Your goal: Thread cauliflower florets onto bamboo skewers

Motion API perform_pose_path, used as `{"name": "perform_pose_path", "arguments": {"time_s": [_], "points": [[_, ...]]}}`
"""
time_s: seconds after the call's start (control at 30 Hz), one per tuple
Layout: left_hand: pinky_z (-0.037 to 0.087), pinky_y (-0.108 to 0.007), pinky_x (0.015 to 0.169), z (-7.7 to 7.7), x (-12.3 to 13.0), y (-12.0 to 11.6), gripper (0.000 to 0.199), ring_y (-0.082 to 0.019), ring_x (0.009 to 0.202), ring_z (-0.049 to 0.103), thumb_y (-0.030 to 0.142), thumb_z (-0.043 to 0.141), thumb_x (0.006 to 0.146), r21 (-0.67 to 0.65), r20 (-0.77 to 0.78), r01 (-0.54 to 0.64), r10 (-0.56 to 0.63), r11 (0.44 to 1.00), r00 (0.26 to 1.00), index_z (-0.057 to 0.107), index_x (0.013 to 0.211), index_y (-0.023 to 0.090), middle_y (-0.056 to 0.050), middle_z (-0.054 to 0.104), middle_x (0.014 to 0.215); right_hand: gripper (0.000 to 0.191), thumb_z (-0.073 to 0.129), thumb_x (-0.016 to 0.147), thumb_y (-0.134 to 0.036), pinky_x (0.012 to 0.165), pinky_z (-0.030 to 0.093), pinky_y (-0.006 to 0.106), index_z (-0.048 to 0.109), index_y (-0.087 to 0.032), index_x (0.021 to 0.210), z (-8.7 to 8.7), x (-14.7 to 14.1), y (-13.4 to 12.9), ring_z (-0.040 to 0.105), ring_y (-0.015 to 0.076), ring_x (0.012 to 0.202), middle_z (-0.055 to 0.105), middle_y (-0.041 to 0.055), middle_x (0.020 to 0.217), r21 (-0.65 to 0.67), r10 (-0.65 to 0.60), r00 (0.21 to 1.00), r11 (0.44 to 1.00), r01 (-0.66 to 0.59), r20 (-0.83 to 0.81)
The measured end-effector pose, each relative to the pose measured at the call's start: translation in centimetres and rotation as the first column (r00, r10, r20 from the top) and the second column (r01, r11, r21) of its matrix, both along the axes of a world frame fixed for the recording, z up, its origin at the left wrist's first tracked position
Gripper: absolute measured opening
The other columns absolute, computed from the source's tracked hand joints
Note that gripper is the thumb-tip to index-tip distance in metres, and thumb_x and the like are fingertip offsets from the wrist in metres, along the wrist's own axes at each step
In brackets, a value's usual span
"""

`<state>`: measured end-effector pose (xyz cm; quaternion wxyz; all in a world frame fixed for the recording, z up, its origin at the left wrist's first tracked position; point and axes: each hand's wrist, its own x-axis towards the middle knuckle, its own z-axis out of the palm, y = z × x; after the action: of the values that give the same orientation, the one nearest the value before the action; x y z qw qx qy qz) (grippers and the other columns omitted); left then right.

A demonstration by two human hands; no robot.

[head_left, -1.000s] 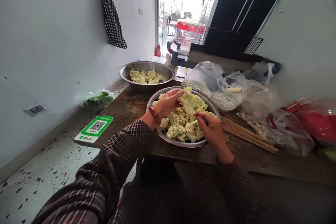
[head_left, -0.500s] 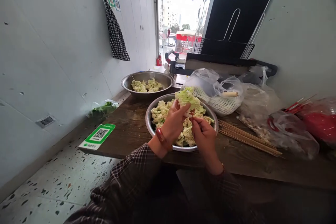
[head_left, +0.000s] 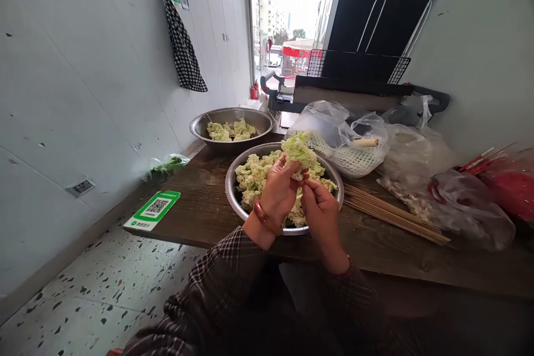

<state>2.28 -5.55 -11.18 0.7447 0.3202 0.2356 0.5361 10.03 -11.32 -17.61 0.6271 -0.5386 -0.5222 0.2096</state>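
Note:
My left hand, with a red bangle on its wrist, is closed around pale green-white cauliflower, held up over the near metal bowl. Just to the right, my right hand is pinched close to the left fingertips, at the underside of the held piece. Whatever sits between its fingers is too small or hidden to make out. Loose cauliflower florets fill the bowl beneath both hands. Thin wooden skewers lie in a bundle on the table, right of the bowl.
A second metal bowl holding cauliflower stands behind, to the left. Plastic bags and a white mesh basket crowd the right side. A green QR-code card lies at the wooden table's left edge. Wall rises on the left.
The view has shifted slightly. My left hand has turned a little, its palm showing more, with the cauliflower still in it. My right hand stays pinched close beside it.

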Motion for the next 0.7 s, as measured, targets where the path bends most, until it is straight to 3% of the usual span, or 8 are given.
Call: {"name": "perform_pose_path", "arguments": {"time_s": [0.2, 0.43, 0.57, 0.7], "points": [[0.046, -0.026, 0.063, 0.2, 0.8, -1.3, 0.033, -0.01, 0.066, 0.06, 0.013, 0.074, 0.068, -0.043, 0.019, -0.018, 0.019, 0.999, 1.0, 0.053, 0.093, 0.02, 0.003, 0.062, 0.081, 0.03, 0.054, 0.092, -0.045, 0.06, 0.044, 0.028, 0.07, -0.019, 0.09, 0.3, -0.1, -0.2, 0.056, 0.0176, 0.07, 0.063, 0.0031, 0.071, 0.037, -0.123, 0.988, 0.991, 0.126, -0.089], [0.047, -0.021, 0.065, 0.3, 0.5, -2.3, 0.049, -0.009, 0.067, 0.062, 0.009, 0.073, 0.073, -0.04, -0.015, -0.062, 0.062, 0.997, 0.998, 0.05, 0.115, 0.02, 0.003, 0.064, 0.083, 0.03, 0.055, 0.092, -0.044, 0.059, 0.042, 0.027, 0.067, -0.018, 0.084, 0.4, 0.0, -0.2, 0.052, 0.015, 0.063, 0.056, -0.0015, 0.062, 0.114, -0.096, 0.987, 0.987, 0.111, -0.13], [0.053, -0.025, 0.076, 0.8, 0.1, -1.3, 0.04, -0.013, 0.08, 0.067, 0.018, 0.075, 0.076, 0.018, 0.06, -0.121, 0.12, 0.993, 0.991, 0.054, 0.11, 0.02, 0.0, 0.066, 0.09, 0.029, 0.056, 0.092, -0.044, 0.057, 0.04, 0.026, 0.067, -0.018, 0.086, 0.1, -0.1, -0.2, 0.05, 0.0139, 0.06, 0.054, -0.0029, 0.06, 0.115, -0.079, 0.988, 0.989, 0.094, -0.131], [0.055, -0.032, 0.08, 1.8, 0.2, -0.4, 0.039, -0.019, 0.084, 0.07, 0.018, 0.078, 0.07, 0.064, 0.062, -0.122, 0.118, 0.99, 0.991, 0.057, 0.103, 0.018, -0.001, 0.069, 0.086, 0.029, 0.057, 0.091, -0.045, 0.055, 0.039, 0.025, 0.067, -0.018, 0.086, -0.3, 0.0, 0.0, 0.048, 0.0132, 0.058, 0.053, -0.0035, 0.059, 0.1, -0.06, 0.992, 0.992, 0.071, -0.11]]}}
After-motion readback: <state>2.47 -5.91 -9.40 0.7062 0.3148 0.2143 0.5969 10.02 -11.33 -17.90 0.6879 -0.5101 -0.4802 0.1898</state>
